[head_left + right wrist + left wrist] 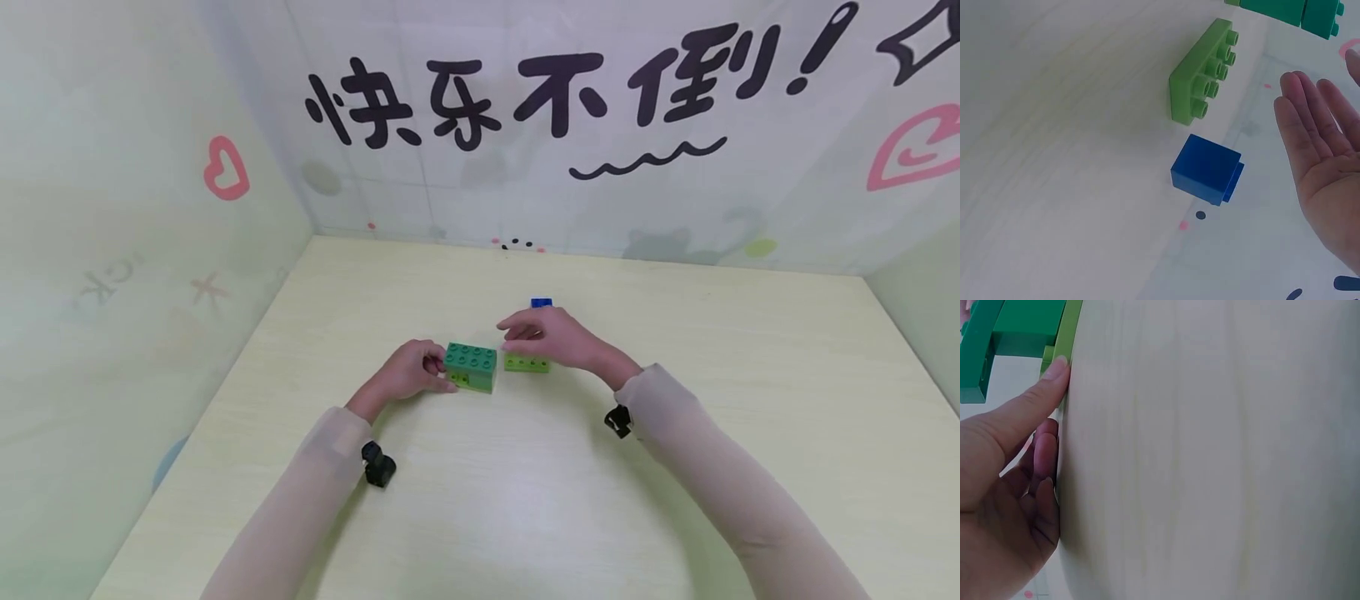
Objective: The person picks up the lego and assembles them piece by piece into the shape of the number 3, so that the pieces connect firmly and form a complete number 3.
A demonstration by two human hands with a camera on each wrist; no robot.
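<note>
Head view: left hand (408,369) grips the left end of a green brick stack (471,367) on the table (487,500); right hand (555,337), holding nothing, hovers by a light-green brick (527,365) just beside the stack, a blue brick (540,302) beyond. Left wrist view: thumb (1029,409) touches the stack's light-green lower layer (1067,331). Right wrist view: fingers (1300,134) extend straight, apart from both loose bricks.

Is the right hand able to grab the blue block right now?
Probably yes: the right hand looks empty and close by, and in its wrist view nothing stands between it and the blue block.
</note>
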